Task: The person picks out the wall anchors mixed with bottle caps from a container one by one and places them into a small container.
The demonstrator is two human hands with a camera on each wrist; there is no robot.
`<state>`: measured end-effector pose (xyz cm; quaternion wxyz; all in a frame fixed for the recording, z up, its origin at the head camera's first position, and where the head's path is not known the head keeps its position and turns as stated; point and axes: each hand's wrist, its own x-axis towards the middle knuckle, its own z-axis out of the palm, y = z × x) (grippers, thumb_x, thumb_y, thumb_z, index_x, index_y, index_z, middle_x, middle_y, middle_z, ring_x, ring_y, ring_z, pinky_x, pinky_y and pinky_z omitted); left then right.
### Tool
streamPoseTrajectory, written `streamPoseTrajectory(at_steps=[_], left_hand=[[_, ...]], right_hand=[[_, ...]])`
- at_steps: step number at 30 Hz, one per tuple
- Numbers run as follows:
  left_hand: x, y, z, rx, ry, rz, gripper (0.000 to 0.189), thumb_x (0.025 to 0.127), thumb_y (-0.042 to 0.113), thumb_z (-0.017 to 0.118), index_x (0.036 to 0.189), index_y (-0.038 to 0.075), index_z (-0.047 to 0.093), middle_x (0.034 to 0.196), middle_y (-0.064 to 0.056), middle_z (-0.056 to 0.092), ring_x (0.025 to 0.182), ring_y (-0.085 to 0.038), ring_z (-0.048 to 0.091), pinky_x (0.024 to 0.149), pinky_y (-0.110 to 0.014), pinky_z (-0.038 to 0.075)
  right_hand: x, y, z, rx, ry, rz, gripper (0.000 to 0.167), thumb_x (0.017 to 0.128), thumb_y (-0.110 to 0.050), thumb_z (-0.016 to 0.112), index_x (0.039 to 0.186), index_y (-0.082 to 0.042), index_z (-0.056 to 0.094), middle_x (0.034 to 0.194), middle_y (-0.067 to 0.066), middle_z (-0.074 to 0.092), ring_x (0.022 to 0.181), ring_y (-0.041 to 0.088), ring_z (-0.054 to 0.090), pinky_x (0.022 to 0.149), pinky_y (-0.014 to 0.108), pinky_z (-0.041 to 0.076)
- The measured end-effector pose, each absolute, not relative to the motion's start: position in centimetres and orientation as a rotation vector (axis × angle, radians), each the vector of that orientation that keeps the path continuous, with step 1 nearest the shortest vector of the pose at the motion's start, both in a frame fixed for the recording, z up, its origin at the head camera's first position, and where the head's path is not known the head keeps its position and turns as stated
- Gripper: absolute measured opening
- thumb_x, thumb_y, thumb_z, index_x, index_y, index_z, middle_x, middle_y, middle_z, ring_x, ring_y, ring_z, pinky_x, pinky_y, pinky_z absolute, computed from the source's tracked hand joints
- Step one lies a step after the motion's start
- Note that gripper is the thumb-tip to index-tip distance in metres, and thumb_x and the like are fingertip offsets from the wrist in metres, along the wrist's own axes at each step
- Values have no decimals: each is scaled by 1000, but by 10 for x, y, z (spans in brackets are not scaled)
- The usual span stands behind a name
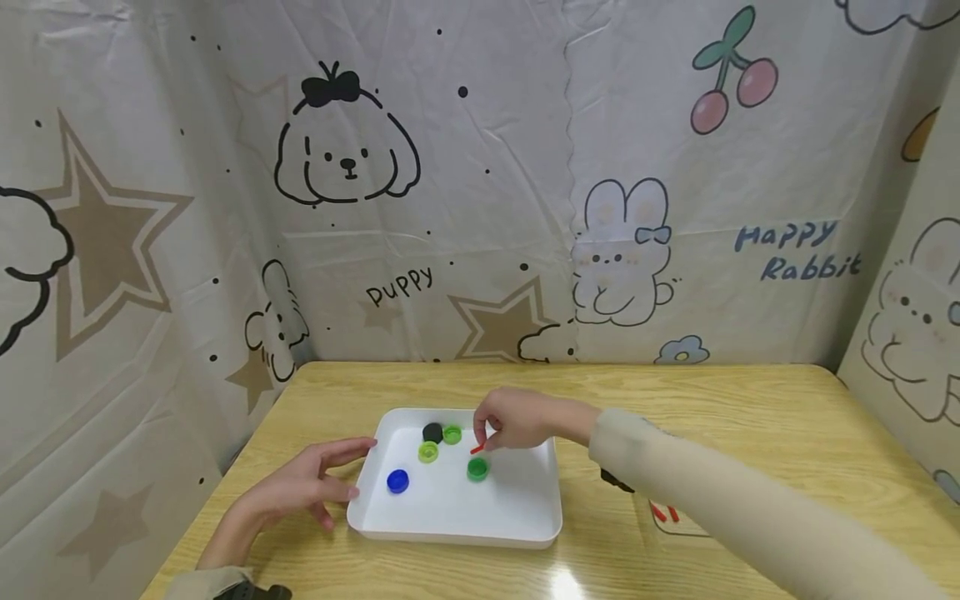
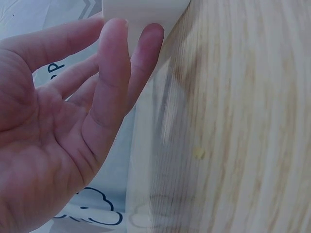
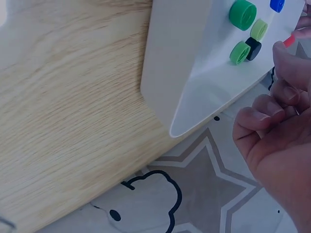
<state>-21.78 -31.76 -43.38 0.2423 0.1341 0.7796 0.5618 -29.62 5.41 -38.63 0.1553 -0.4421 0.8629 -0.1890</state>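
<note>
A white tray (image 1: 442, 517) stands on the wooden table with several round plastic bottle caps in it. A small red stick (image 1: 477, 448) is pinched between thumb and finger of my right hand (image 1: 517, 418), above the tray's right part. Just below it lies a dark green cap (image 1: 477, 469). Further left are a black cap (image 1: 432, 432), a light green cap (image 1: 452, 434), a yellow-green cap (image 1: 428, 452) and a blue cap (image 1: 397, 481). My left hand (image 1: 300, 479) touches the tray's left side with extended fingers; the left wrist view shows its palm (image 2: 53, 141).
A clear flat piece with a dark outline (image 1: 678, 527) lies on the table at right, partly behind the right sleeve (image 1: 697, 475). Red sticks (image 1: 664, 512) show on it. A printed curtain (image 1: 465, 208) hangs behind the table (image 1: 750, 400).
</note>
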Motion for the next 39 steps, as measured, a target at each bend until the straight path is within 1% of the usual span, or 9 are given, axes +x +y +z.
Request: streamPoseTrajectory(at_steps=[3, 11, 18, 22, 25, 30, 35, 37, 39], left_hand=[[-218, -317, -434, 366, 2129, 1538, 78, 96, 4, 73, 163, -1, 33, 167, -30, 25, 99, -36, 73, 56, -40, 62], [-219, -315, -434, 364, 2133, 1541, 77, 96, 4, 73, 163, 0, 34, 167, -30, 25, 98, -35, 72, 55, -42, 63], [-217, -317, -434, 342, 2158, 1520, 78, 95, 6, 75, 162, 0, 35, 167, -30, 25, 100, -35, 72, 57, -43, 63], [-216, -319, -434, 357, 2165, 1515, 78, 95, 6, 75, 162, -1, 36, 166, -31, 26, 95, -35, 72, 58, -45, 63], [-216, -319, -434, 369, 2164, 1513, 78, 95, 6, 75, 162, -2, 35, 166, -31, 26, 90, -35, 72, 58, -46, 63], [-217, -319, -435, 375, 2151, 1524, 78, 95, 5, 74, 162, -3, 34, 166, -31, 26, 89, -35, 72, 57, -46, 63], [-218, -318, -436, 381, 2141, 1534, 78, 96, 4, 73, 162, -3, 33, 167, -31, 25, 90, -35, 72, 56, -45, 63], [-218, -317, -435, 374, 2143, 1531, 78, 95, 4, 74, 162, -3, 33, 167, -30, 26, 90, -35, 72, 56, -44, 63], [-218, -317, -435, 373, 2146, 1526, 78, 95, 4, 74, 162, -3, 34, 167, -30, 26, 91, -35, 72, 56, -44, 63]], right_hand=[[-294, 65, -385, -1272, 2472, -569, 14, 95, -7, 79, 89, -19, 74, 64, -8, 51, 63, 6, 44, 61, 23, 39], [-285, 104, -378, -1273, 2433, -702, 7, 96, -5, 77, 93, -10, 75, 60, -10, 37, 59, 5, 34, 61, 23, 33], [-272, 140, -370, -1207, 2456, -797, 7, 96, -4, 75, 94, -11, 74, 61, -9, 34, 58, 6, 32, 60, 24, 32], [-264, 160, -366, -1172, 2483, -827, 4, 98, -7, 75, 95, -9, 74, 62, -9, 33, 58, 6, 30, 59, 24, 30], [-258, 178, -363, -1161, 2515, -829, 5, 99, -9, 75, 95, -11, 73, 62, -10, 32, 57, 5, 29, 59, 24, 31], [-249, 205, -361, -1114, 2548, -840, 9, 100, -9, 73, 95, -16, 72, 62, -12, 32, 57, 4, 29, 58, 24, 33], [-241, 229, -363, -1053, 2580, -852, 12, 99, -9, 74, 95, -20, 71, 61, -13, 32, 57, 4, 30, 59, 24, 37], [-238, 237, -365, -1063, 2593, -863, 14, 99, -8, 74, 95, -21, 71, 61, -14, 31, 57, 3, 31, 58, 24, 38], [-236, 246, -367, -1070, 2599, -874, 13, 98, -7, 74, 94, -19, 72, 62, -14, 32, 57, 2, 31, 57, 23, 37]])
